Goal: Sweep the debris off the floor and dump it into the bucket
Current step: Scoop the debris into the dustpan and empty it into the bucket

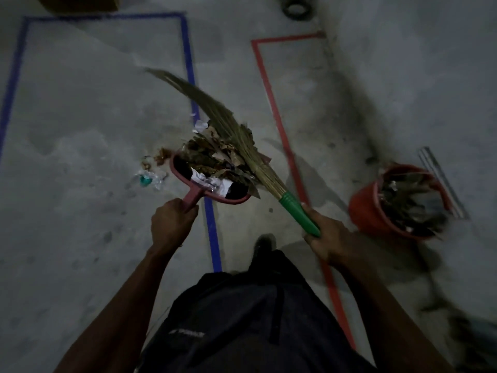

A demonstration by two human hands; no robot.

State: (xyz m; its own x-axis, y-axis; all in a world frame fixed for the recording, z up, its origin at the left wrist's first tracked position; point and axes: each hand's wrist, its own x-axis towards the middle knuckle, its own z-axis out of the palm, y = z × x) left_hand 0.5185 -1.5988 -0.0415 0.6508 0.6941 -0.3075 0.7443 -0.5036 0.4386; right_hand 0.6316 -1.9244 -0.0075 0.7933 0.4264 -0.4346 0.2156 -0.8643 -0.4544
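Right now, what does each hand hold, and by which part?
Left hand holds the dustpan by its handle. Right hand holds the broom by its green grip.

Concrete floor [80,125]: blue tape [188,63], red tape [265,76], scattered debris [150,170], orange bucket [368,211].

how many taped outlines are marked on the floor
2: a blue tape outline on the left, its right edge running under the dustpan, and a red tape outline to its right, near the bucket. Both run out of frame.
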